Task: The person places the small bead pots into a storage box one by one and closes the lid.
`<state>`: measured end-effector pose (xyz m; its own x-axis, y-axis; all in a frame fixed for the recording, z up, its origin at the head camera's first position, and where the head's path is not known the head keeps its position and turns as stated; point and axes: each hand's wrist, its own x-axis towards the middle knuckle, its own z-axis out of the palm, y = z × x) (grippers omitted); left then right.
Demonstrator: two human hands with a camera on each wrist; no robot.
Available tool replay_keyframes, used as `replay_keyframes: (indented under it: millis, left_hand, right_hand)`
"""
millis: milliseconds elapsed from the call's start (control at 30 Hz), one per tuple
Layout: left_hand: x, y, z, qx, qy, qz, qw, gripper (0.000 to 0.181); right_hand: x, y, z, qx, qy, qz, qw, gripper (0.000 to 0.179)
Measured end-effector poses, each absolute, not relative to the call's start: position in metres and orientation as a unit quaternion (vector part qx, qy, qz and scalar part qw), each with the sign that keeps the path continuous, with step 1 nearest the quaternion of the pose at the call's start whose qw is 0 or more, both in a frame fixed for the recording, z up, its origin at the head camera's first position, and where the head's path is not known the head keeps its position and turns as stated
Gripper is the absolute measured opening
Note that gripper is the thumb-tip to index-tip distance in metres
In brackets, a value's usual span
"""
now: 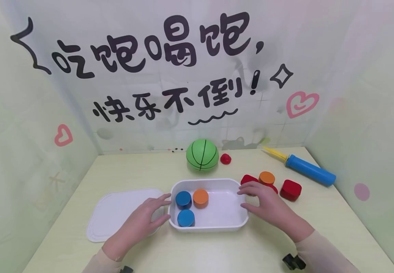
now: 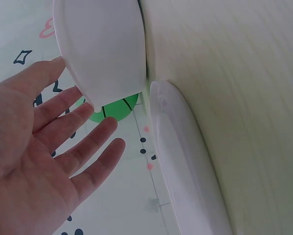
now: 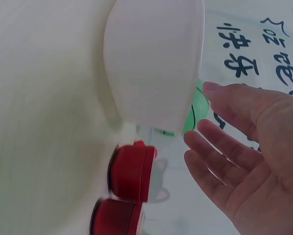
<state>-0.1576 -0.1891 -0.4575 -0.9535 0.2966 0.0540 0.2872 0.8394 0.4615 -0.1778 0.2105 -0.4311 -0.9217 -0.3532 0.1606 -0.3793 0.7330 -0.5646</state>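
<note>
A white plastic box stands on the table between both hands. Inside, two blue discs and an orange disc sit toward its left end. My left hand is at the box's left end, fingers spread and fairly straight; in the left wrist view its thumb and fingertips come right up to the box's rim, and contact is hard to tell. At the right end my right hand is held with fingers relaxed, close to the rim. Neither hand grips anything. Partly beneath the left hand lies a flat white lid.
Behind the right hand are several red blocks and another orange disc. A green ball and a small red piece stand near the back wall. At back right lies a blue hand pump with a yellow nozzle.
</note>
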Motion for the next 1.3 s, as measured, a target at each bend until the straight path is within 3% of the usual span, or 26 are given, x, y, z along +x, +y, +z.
replay_keyframes:
  millis: [733, 1300]
  left_hand:
    - [-0.157, -0.190, -0.459, 0.155, 0.959, 0.235, 0.012, 0.045]
    - [-0.156, -0.191, -0.458, 0.164, 0.958, 0.235, 0.009, 0.045]
  right_hand:
    - [-0.184, 0.316, -0.443, 0.148, -0.950, 0.253, 0.107, 0.048]
    - [-0.196, 0.359, -0.464, 0.114, -0.959, 0.246, 0.085, 0.056]
